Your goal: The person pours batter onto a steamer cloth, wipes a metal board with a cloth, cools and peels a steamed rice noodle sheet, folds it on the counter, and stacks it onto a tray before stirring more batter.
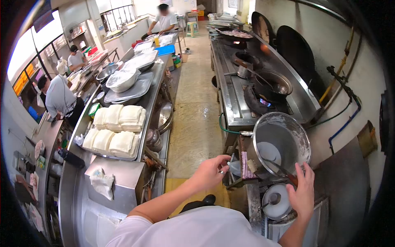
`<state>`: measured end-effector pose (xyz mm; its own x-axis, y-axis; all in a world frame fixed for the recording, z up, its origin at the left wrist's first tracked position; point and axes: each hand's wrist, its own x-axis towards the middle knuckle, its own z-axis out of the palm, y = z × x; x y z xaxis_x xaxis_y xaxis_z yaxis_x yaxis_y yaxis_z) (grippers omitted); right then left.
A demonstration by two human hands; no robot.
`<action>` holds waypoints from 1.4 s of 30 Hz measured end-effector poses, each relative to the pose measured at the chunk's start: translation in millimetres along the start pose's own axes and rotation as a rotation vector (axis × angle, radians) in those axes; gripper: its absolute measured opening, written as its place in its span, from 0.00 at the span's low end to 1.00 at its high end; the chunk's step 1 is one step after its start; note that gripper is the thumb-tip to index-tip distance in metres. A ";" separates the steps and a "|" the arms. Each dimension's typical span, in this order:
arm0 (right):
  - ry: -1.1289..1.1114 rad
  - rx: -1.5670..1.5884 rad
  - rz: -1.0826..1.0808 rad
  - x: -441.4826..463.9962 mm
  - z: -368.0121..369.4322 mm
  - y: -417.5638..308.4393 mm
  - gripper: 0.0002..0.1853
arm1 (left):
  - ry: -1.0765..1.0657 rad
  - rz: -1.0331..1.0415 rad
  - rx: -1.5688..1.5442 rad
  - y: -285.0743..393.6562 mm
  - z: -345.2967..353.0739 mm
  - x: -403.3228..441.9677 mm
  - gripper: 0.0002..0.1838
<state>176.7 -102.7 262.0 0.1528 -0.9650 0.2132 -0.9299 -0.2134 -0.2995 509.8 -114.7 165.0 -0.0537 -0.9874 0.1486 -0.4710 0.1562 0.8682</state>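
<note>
My left hand [212, 171], with a ring on one finger, hangs over the aisle. Its fingers are loosely bent with a gap between them, close to a clear plastic bag [235, 168] beside the stand; I see nothing held. My right hand [302, 187] is open, fingers spread, at the near rim of a large steel pot [303, 136]. A ladle [279, 168] leans in that pot, its brown handle end just left of my right fingers; contact is unclear. Whitish contents [268, 153] show inside the pot. Below stands a smaller round container [284, 197] with a utensil in it.
To the right, a steel stove [236, 105] carries a wok [273, 84] with a ladle over a lit burner. On the left counter, stacked white sheets [119, 142] fill a tray, near a bagged bowl [123, 80] and cloth [102, 183]. Several people work farther off. The aisle floor [189, 119] looks wet.
</note>
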 end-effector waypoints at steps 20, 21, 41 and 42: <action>-0.078 -0.456 0.070 58.1 30.6 97.9 0.16 | -0.209 0.381 0.245 -4.9 120.2 99.8 0.19; -0.090 -0.447 0.081 54.5 34.0 97.4 0.15 | -0.176 0.396 0.207 -0.1 119.3 97.0 0.18; -0.410 -0.476 -0.169 59.6 -13.1 2.7 0.06 | -0.028 0.220 0.141 14.5 29.6 54.7 0.15; -0.404 -0.463 -0.175 56.4 -14.3 0.1 0.07 | -0.027 0.224 0.155 17.5 27.3 53.2 0.15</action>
<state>180.4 -155.0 287.3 0.3458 -0.9224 -0.1722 -0.9141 -0.3726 0.1601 474.6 -165.1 175.1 -0.1938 -0.9293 0.3145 -0.5736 0.3674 0.7321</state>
